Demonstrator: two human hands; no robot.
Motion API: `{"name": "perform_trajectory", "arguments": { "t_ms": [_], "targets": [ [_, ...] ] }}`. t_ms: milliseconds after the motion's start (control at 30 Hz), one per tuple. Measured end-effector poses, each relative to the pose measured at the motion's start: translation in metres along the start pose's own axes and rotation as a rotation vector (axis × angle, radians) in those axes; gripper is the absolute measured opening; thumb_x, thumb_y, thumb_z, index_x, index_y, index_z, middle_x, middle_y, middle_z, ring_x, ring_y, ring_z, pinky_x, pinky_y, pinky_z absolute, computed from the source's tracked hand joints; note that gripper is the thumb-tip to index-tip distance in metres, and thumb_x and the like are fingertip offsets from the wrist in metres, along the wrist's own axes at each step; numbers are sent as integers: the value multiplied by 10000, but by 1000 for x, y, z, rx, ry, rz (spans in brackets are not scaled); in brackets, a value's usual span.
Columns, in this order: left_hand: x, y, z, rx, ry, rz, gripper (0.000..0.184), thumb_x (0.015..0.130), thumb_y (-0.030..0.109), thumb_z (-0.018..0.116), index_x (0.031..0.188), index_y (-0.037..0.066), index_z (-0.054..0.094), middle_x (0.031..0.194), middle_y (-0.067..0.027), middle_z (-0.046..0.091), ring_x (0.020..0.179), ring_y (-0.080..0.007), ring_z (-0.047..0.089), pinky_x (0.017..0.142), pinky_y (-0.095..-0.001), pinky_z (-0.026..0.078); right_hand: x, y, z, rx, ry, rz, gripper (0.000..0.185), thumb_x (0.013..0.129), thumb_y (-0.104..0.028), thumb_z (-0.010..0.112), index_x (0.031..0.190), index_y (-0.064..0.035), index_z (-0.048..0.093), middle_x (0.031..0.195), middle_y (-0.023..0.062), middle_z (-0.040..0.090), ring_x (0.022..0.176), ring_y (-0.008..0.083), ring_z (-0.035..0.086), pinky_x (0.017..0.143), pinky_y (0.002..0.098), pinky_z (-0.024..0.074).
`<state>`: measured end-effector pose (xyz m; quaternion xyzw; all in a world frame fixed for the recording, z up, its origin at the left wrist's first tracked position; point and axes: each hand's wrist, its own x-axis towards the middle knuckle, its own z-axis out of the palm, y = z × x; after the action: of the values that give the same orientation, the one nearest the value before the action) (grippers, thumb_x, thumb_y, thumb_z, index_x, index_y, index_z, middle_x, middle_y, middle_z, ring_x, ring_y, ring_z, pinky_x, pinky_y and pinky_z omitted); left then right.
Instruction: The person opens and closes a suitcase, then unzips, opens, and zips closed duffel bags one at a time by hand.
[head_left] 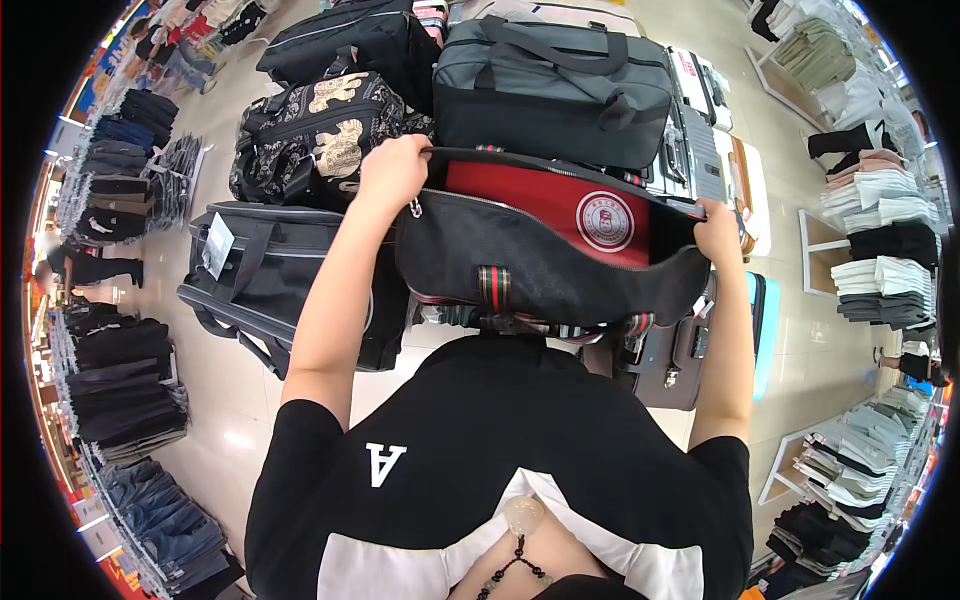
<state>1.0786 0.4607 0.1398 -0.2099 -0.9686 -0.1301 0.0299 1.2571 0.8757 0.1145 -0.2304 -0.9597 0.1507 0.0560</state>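
A black duffel bag [440,240] with red-and-green striped strap pieces stands right in front of my body. Its zipped top gapes wide, and a red panel [520,195] with a round white emblem shows inside. My left hand [398,168] is closed around the left end of the opening's edge, near a zipper pull [416,208]. At the opposite end, my right hand [718,235] pinches the bag's rim. Part of each hand's fingers is hidden by the bag's edge.
Behind stands a grey-and-black travel bag [555,90], with a patterned bag [320,130] to its left. A black bag with a tag [265,260] sits at left. Suitcases, including a turquoise one [766,335], stand at right. Clothing racks [125,380] line both sides; people are at far left.
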Motion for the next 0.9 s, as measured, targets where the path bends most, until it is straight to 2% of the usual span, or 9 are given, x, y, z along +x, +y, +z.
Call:
{"name": "perform_trajectory", "arguments": {
  "t_ms": [67,233,333,400,467,533,633,700,900],
  "targets": [
    [3,-2,-16,13,6,-1,176,828,190,560,924,104,680,847,-154,665,841,-338,637,760,-440,495,-4,-5,-9,34,97,-57,386,639,25,474,981,-1,650,961,283,614,938,418,587,838,423,458],
    [17,-21,3,85,-195,-13,206,829,255,592,916,88,676,914,-162,658,879,-348,626,779,-442,488,-10,-19,4,-104,-152,-53,291,685,-10,526,949,-4,649,925,258,626,907,414,594,821,459,462],
    [11,-14,25,156,-154,4,224,824,299,605,891,99,681,835,-151,669,850,-326,645,756,-428,507,-48,-56,24,-157,-18,-190,584,725,-120,660,1269,-83,453,1310,178,452,1183,366,468,970,453,395],
    [11,4,28,178,-137,22,247,820,318,609,915,101,677,808,-145,674,797,-330,654,722,-418,516,-73,-90,31,-114,170,-483,554,746,-173,699,1248,-91,479,1300,184,460,1219,341,437,1035,494,301],
    [14,24,35,160,-17,132,234,787,289,641,937,112,674,854,-111,662,853,-299,637,738,-401,510,-91,-117,35,148,-101,-482,332,815,-346,637,948,-42,629,981,153,621,1057,317,549,885,444,409],
    [25,40,47,105,152,371,211,767,264,659,921,121,677,887,-80,643,895,-280,619,750,-392,504,-103,-140,33,279,-329,-505,386,830,-430,603,836,-47,645,695,119,642,731,318,637,686,425,479],
    [54,64,60,44,-28,505,185,782,281,647,874,124,685,878,-77,651,883,-286,623,743,-410,501,-112,-155,39,223,-404,-638,216,809,-270,611,796,-56,633,712,152,637,715,337,633,639,437,496],
    [73,76,54,21,-84,322,288,835,383,580,893,122,688,862,-122,674,854,-313,642,746,-426,506,-119,-162,27,248,-490,-793,121,766,-159,636,762,-40,614,662,153,613,680,344,616,615,439,485],
    [114,67,51,-3,-155,37,338,841,420,567,1002,150,690,1002,-122,667,973,-298,623,827,-407,491,-138,-165,5,401,-642,-914,127,786,-129,627,742,-12,601,628,158,589,649,334,605,596,424,472]
  ]
}}
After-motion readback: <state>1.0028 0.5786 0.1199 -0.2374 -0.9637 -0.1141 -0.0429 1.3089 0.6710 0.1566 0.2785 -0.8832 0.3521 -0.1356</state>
